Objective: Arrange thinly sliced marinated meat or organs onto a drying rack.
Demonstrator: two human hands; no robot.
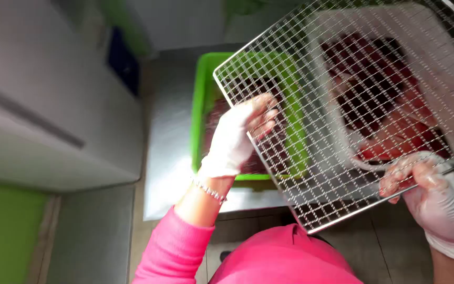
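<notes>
I hold a square wire mesh rack tilted in front of me with both gloved hands. My left hand, in a thin clear glove with a bracelet at the wrist, grips the rack's left edge. My right hand, also gloved, grips its lower right edge. Through the mesh I see a green crate with dark red pieces inside and a white tub holding dark red and bright red pieces. My sleeve and top are pink.
The crate and tub rest on a grey metal surface. A grey cabinet or appliance stands at the left, with a green panel below it. A dark blue object sits at the back left. Tiled floor shows beneath me.
</notes>
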